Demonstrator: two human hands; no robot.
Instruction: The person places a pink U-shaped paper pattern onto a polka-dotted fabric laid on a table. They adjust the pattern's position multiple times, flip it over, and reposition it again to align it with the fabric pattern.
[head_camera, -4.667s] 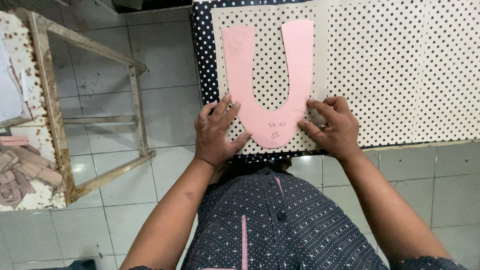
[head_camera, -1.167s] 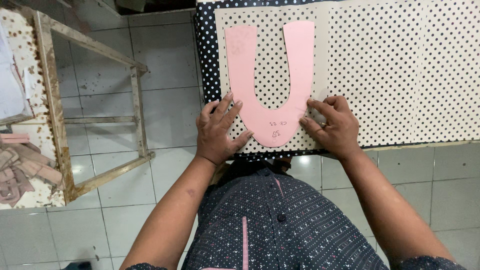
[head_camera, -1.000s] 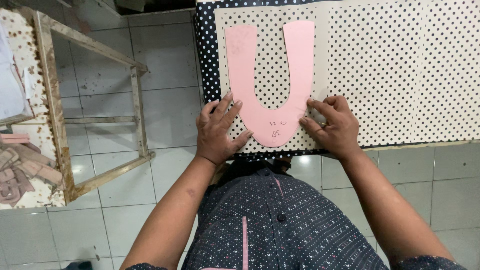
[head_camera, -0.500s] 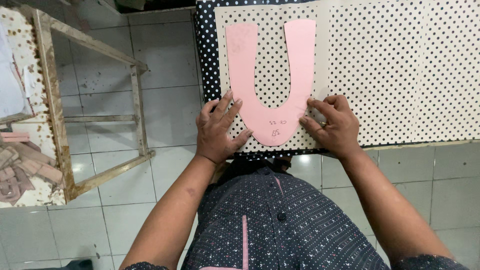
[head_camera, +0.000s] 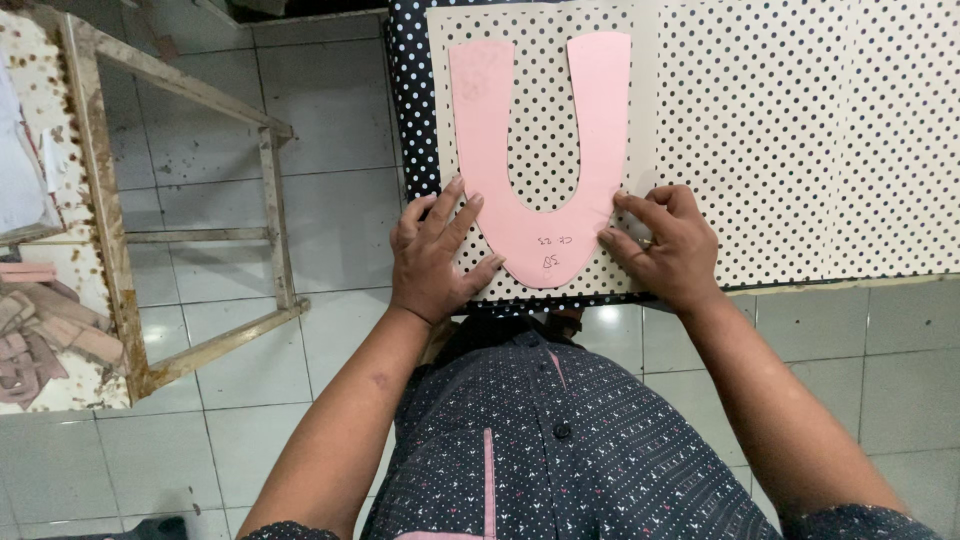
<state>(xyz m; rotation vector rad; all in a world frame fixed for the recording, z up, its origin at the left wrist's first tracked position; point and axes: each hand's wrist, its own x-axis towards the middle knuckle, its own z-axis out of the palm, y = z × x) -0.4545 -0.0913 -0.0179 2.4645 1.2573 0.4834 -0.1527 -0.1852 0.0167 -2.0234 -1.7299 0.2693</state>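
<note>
Both hands are flat and spread out here, nothing pinched or gripped. The left hand (head_camera: 432, 258) is pressing down at the bottom-left curve of a pink U-shaped template (head_camera: 540, 160), fingers fanned, with the fingertips just lapping onto the pink edge. The right hand (head_camera: 668, 245) does the same on the bottom-right side of the curve, fingertips touching the rim; there's a ring on one finger.

The template sits right between the two hands, closed end toward the person, two legs running straight away up the table, so its long axis points away from the body. Neither hand is really nearer; they flank the bend about evenly.

Under it is a cream sheet with black dots (head_camera: 800, 140), and that lies on a dark fabric with white dots (head_camera: 408, 100) that peeks out along the left and near edge.

Off to the left there's a rusty, worn frame stand (head_camera: 100, 200) on a pale tiled floor (head_camera: 330, 200), with some pinkish scraps (head_camera: 35, 330) piled beside it.
</note>
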